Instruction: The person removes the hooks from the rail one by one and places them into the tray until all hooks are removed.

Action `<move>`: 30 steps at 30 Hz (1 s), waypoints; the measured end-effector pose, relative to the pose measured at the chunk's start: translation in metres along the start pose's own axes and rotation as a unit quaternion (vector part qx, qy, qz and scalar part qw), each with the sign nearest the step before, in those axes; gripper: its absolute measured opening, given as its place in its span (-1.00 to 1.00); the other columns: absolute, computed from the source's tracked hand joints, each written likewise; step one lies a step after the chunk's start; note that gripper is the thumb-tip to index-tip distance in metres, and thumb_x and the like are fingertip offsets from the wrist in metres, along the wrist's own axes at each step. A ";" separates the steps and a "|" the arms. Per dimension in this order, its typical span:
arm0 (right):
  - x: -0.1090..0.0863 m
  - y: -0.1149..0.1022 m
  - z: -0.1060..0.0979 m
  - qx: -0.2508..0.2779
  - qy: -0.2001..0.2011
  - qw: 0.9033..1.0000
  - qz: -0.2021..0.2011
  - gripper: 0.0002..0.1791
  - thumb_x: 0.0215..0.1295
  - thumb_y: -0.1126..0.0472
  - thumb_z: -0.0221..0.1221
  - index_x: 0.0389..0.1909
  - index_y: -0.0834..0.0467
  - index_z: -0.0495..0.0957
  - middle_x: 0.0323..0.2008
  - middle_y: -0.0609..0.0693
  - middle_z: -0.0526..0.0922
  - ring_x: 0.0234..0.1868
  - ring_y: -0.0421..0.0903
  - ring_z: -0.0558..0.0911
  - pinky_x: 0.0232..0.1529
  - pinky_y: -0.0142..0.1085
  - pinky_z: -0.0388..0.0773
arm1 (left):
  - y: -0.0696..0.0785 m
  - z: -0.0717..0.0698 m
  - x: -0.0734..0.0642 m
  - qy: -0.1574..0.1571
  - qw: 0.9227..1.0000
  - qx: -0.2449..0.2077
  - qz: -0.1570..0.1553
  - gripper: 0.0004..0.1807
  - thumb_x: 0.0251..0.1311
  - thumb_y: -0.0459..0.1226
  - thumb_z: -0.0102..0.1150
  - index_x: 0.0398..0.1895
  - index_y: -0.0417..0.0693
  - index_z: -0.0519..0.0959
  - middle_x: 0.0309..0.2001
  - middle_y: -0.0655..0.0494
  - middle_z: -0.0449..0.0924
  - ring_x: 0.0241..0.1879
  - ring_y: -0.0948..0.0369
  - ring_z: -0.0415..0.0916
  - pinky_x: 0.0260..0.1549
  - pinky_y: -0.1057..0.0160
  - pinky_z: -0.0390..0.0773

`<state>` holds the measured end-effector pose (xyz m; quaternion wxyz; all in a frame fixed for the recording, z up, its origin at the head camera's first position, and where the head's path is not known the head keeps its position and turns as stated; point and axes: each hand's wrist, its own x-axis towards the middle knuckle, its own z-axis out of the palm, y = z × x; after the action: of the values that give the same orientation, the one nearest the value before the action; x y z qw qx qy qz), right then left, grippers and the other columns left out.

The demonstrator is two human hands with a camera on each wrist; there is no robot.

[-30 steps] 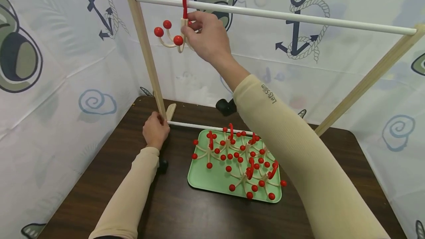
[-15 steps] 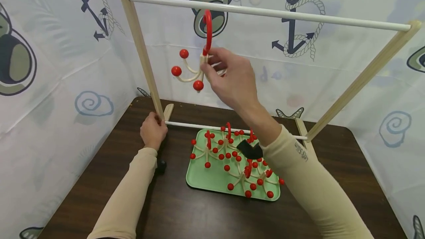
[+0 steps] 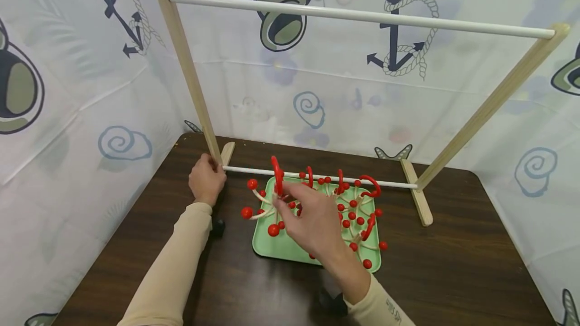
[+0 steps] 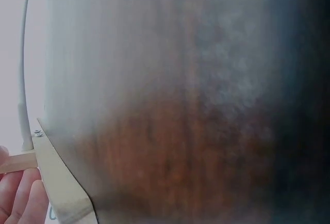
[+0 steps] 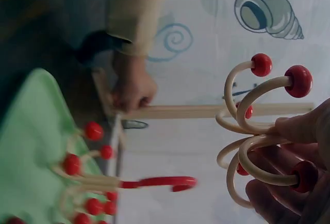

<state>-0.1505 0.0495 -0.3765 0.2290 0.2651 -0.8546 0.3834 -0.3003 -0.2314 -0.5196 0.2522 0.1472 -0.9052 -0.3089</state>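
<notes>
In the head view my right hand (image 3: 312, 220) pinches the stem of a multi-armed hanger (image 3: 277, 180) just above the green tray's left part. This hanger has a red hook on top and curved cream arms tipped with red balls. The right wrist view shows its curved arms (image 5: 260, 171) spreading out from between my fingers. My left hand (image 3: 207, 180) grips the foot of the frame's left wooden post (image 3: 192, 77). In the left wrist view its fingers (image 4: 32, 203) curl round a wooden piece beside the flat foot (image 4: 59, 182).
Several similar hangers stand on the green tray (image 3: 269, 246), partly hidden by my right hand. A white top rod (image 3: 362, 14) and a lower rod (image 3: 254, 170) join the left post to the right post (image 3: 494, 107). The dark table (image 3: 244, 296) meets a printed curtain behind.
My right hand has brought the hanger down from the top rod's height to just over the tray, moving slightly right at first. The left hand stays at the post's foot.
</notes>
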 end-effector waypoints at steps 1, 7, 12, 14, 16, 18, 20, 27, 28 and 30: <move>-0.008 0.002 0.005 -0.003 -0.002 1.000 0.001 -0.81 0.20 0.14 0.35 -0.17 0.04 0.68 -0.33 -0.19 0.72 -0.40 -0.31 0.63 -0.53 -0.44 0.38 | 0.000 0.000 0.000 0.000 1.000 0.000 0.002 -0.79 0.21 -0.25 0.19 -0.18 -0.21 0.52 -0.33 -0.12 0.57 -0.35 -0.14 0.54 -0.29 -0.16 0.46; -0.041 0.014 0.029 -0.034 -0.019 0.999 0.015 -0.83 0.13 0.13 0.40 -0.26 0.00 0.67 -0.36 -0.20 0.73 -0.45 -0.31 0.63 -0.54 -0.46 0.39 | -0.003 0.002 0.000 0.010 1.000 -0.003 0.003 -0.80 0.21 -0.25 0.19 -0.20 -0.21 0.52 -0.34 -0.12 0.58 -0.36 -0.13 0.54 -0.30 -0.15 0.46; -0.061 0.027 0.040 -0.047 -0.046 0.996 0.064 -0.87 0.13 0.10 0.40 -0.38 -0.04 0.62 -0.41 -0.21 0.72 -0.46 -0.21 0.67 -0.57 -0.43 0.38 | -0.003 0.001 -0.002 0.006 1.000 -0.001 0.000 -0.79 0.21 -0.25 0.20 -0.20 -0.21 0.52 -0.33 -0.12 0.58 -0.36 -0.13 0.55 -0.30 -0.15 0.46; -0.068 0.033 0.043 -0.045 -0.055 0.994 0.078 -0.87 0.14 0.11 0.39 -0.38 -0.04 0.61 -0.41 -0.20 0.72 -0.45 -0.18 0.68 -0.56 -0.42 0.40 | -0.002 0.001 -0.002 0.006 1.000 -0.001 0.002 -0.79 0.22 -0.24 0.19 -0.19 -0.21 0.52 -0.33 -0.12 0.59 -0.35 -0.13 0.55 -0.30 -0.15 0.46; -0.073 0.039 0.046 -0.042 -0.058 0.994 0.084 -0.87 0.14 0.14 0.39 -0.33 -0.02 0.64 -0.37 -0.18 0.73 -0.41 -0.16 0.70 -0.53 -0.40 0.45 | -0.002 0.002 -0.001 0.006 1.000 -0.001 0.002 -0.79 0.22 -0.24 0.19 -0.19 -0.20 0.52 -0.32 -0.12 0.59 -0.35 -0.13 0.55 -0.29 -0.15 0.46; -0.078 0.044 0.048 -0.038 -0.055 0.994 0.084 -0.82 0.12 0.20 0.38 -0.24 -0.01 0.67 -0.32 -0.17 0.74 -0.36 -0.18 0.71 -0.47 -0.36 0.51 | -0.002 0.003 0.000 0.007 1.000 0.001 -0.001 -0.79 0.22 -0.24 0.19 -0.19 -0.19 0.52 -0.33 -0.11 0.59 -0.35 -0.12 0.55 -0.28 -0.14 0.46; -0.081 0.047 0.050 -0.034 -0.047 0.995 0.081 -0.73 0.09 0.27 0.37 -0.15 0.01 0.68 -0.27 -0.16 0.74 -0.32 -0.22 0.71 -0.42 -0.33 0.55 | -0.002 0.003 0.000 0.006 1.000 0.002 -0.001 -0.79 0.22 -0.24 0.19 -0.19 -0.19 0.52 -0.33 -0.11 0.59 -0.34 -0.12 0.55 -0.27 -0.14 0.45; -0.086 0.052 0.054 -0.029 -0.028 0.996 0.084 -0.67 0.09 0.33 0.34 -0.10 -0.01 0.67 -0.22 -0.18 0.74 -0.31 -0.26 0.71 -0.47 -0.37 0.53 | -0.002 0.003 0.000 0.006 1.000 0.007 -0.005 -0.78 0.21 -0.23 0.19 -0.18 -0.19 0.52 -0.32 -0.10 0.59 -0.33 -0.13 0.55 -0.27 -0.14 0.46; -0.086 0.053 0.055 -0.030 -0.026 0.996 0.083 -0.67 0.10 0.33 0.34 -0.10 -0.01 0.67 -0.23 -0.18 0.74 -0.32 -0.27 0.71 -0.47 -0.37 0.53 | -0.002 0.003 0.000 0.006 1.000 0.008 -0.006 -0.78 0.21 -0.23 0.19 -0.18 -0.19 0.52 -0.32 -0.11 0.59 -0.33 -0.13 0.55 -0.27 -0.14 0.46; -0.088 0.055 0.058 -0.036 -0.021 0.996 0.082 -0.67 0.09 0.33 0.35 -0.10 -0.01 0.67 -0.23 -0.17 0.74 -0.32 -0.25 0.71 -0.48 -0.37 0.53 | -0.001 0.003 0.000 0.006 1.000 0.009 -0.007 -0.78 0.22 -0.23 0.19 -0.18 -0.20 0.52 -0.32 -0.12 0.59 -0.33 -0.13 0.55 -0.27 -0.14 0.46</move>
<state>-0.1297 0.0602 -0.4936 0.1886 0.1936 -0.8912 0.3644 -0.3016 -0.2308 -0.5224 0.2545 0.1576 -0.9052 -0.3016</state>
